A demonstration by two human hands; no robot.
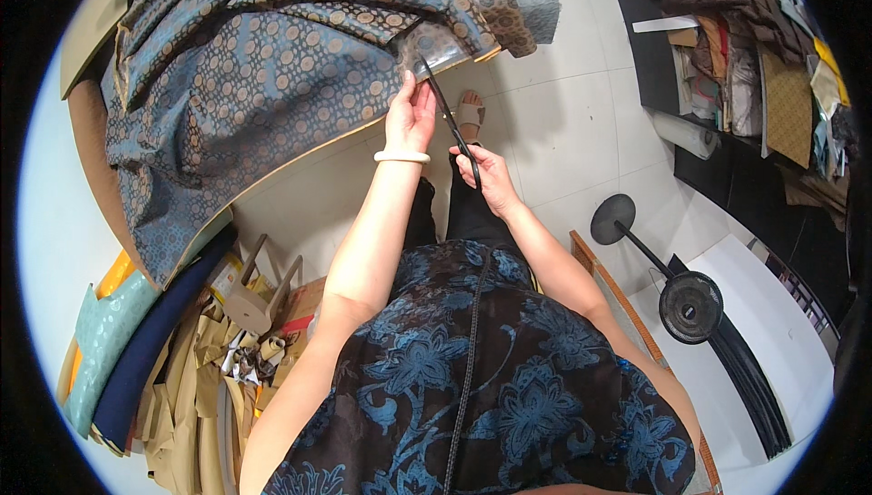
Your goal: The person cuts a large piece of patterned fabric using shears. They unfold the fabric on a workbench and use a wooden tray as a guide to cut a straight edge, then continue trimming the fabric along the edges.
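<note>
A long, thin black tool (pixel 445 109) runs diagonally from a clear plastic sheet (pixel 440 44) at the table edge down toward my body. My right hand (pixel 487 175) is closed round its lower part. My left hand (pixel 411 112), with a pale bangle (pixel 401 157) at the wrist, has its fingers curled beside the tool's upper part at the fabric's edge; exactly what they grip is unclear. Blue-grey fabric with tan medallions (pixel 263 68) lies rumpled over the table, just above my hands.
Fabric rolls (pixel 173 341) and brown paper (pixel 182 404) lie at lower left, near a small stool (pixel 250 304). Dark shelving with folded fabrics (pixel 745 68) stands at right, above a black fan (pixel 690 304). My sandalled foot (pixel 470 115) is on the tiled floor (pixel 554 113).
</note>
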